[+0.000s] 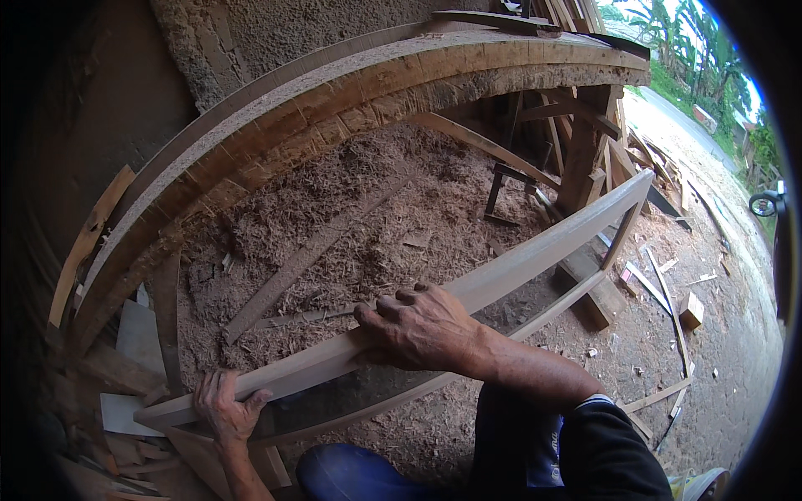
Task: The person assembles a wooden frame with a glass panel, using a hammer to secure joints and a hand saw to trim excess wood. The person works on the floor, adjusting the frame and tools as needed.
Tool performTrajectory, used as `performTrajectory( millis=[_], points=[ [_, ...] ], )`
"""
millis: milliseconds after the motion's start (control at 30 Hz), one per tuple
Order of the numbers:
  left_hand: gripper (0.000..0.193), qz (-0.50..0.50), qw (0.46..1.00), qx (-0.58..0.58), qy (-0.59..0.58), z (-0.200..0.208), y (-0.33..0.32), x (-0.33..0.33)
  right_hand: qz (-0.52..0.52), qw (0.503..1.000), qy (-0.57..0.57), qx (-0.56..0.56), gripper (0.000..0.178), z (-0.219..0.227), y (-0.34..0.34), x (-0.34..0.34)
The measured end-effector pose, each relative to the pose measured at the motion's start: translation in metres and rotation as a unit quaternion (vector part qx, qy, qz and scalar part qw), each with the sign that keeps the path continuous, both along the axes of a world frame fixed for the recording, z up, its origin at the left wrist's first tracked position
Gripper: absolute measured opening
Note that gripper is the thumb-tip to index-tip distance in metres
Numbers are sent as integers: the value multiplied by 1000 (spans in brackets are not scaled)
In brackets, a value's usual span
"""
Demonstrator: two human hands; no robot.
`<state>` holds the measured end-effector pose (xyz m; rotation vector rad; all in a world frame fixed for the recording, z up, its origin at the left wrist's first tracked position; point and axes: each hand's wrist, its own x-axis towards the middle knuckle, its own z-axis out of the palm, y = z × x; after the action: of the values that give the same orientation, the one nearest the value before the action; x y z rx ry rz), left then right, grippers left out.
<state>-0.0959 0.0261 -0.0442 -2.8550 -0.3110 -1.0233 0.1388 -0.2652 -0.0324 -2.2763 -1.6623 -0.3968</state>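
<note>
A long, pale wooden frame (535,257) slants across in front of me, from the lower left up to the right. It has two long rails joined by a short crosspiece at its far right end. My left hand (225,409) is closed over the top rail near its left end, thumb on the near side. Farther along, close to the middle, my right hand (422,330) wraps over the same rail with its knuckles up. The undersides of both grips are hidden. Below the frame, part of my blue-clad leg (347,474) shows.
Beyond the frame stands a thick wooden workbench (359,92), with dark flat pieces (493,20) on its far right end. Wood shavings (334,200) cover the ground beneath it. Offcuts and thin strips (668,305) litter the floor at right. Boards (142,342) lean at the left.
</note>
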Motion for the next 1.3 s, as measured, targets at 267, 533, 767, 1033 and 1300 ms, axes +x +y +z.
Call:
performTrajectory(
  millis=[267, 533, 767, 1033, 1300],
  points=[
    [77, -8, 997, 59, -39, -4, 1, -3, 3, 999, 3, 40, 60, 7, -4, -10],
    [76, -3, 990, 71, -120, -10, 0, -5, 13, 1000, -1, 29, 62, 9, 5, -20],
    [80, 10, 999, 7, -52, -9, -2, -8, 42, 998, 10, 39, 58, 1, 5, -9],
    [17, 299, 877, -41, -375, -107, 79, -174, 20, 999, 44, 24, 57, 1, 9, -7],
    [63, 653, 686, -287, -143, -309, 202, -414, -17, 1000, -17, -17, 54, 14, 16, -9]
  ],
)
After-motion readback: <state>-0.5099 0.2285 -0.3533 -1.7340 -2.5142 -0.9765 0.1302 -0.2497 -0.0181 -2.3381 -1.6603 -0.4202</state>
